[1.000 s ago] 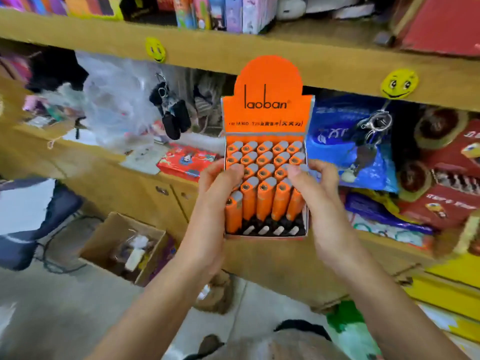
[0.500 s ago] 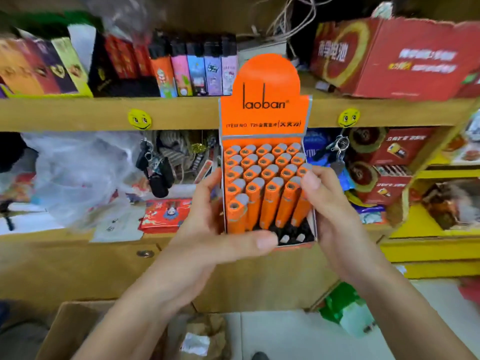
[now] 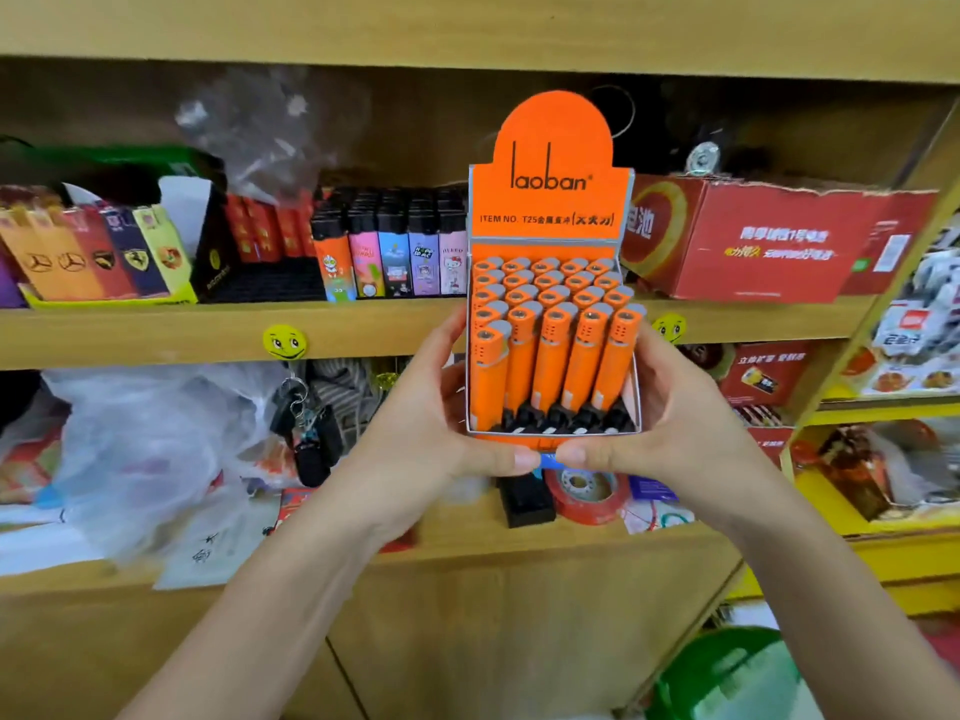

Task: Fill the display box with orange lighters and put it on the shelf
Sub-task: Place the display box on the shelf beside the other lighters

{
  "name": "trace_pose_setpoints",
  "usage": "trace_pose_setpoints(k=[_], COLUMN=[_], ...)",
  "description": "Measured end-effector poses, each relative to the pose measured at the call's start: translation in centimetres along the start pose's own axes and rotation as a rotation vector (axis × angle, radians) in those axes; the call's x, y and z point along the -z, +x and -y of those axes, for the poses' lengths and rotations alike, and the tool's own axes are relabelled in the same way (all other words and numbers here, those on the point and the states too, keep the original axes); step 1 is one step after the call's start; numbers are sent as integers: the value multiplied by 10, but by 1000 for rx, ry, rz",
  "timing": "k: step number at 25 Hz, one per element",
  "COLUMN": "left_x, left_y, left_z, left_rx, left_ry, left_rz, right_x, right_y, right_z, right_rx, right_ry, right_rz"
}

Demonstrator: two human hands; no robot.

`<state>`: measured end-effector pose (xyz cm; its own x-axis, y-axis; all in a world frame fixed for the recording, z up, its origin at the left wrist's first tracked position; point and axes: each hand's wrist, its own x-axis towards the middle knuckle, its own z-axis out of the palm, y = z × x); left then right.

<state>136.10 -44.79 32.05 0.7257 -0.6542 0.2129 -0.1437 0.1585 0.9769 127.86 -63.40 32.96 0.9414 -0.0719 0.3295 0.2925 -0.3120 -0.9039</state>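
Holding the orange cardboard display box of orange plastic lighters level before the wooden shelf, the left hand and right hand clasp its sides, thumbs pressed under; it should slide in upright between neighbouring stock.

Crowded wooden shelving fills the wall, with yellow shelves beside it.

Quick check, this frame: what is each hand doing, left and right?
Left hand: closed on the left side of the orange lighter display box, thumb under its front edge.
Right hand: closed on the box's right side, thumb under the front.
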Motion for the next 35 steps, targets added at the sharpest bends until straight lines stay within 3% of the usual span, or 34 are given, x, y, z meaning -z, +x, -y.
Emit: trace_pose_setpoints(k=[14, 23, 35], left_x=[-3, 2, -14], left_y=[53, 63, 87], left_z=[-10, -9, 2], left_rx=[-25, 11, -21], left_ry=[-42, 250, 523], left_rz=[-136, -340, -739], right_x=[32, 37, 5], right_y=[49, 68, 89], right_z=[-5, -15, -29], right_rx=[97, 109, 76], right_ry=[27, 5, -226], right_rz=[-29, -75, -548])
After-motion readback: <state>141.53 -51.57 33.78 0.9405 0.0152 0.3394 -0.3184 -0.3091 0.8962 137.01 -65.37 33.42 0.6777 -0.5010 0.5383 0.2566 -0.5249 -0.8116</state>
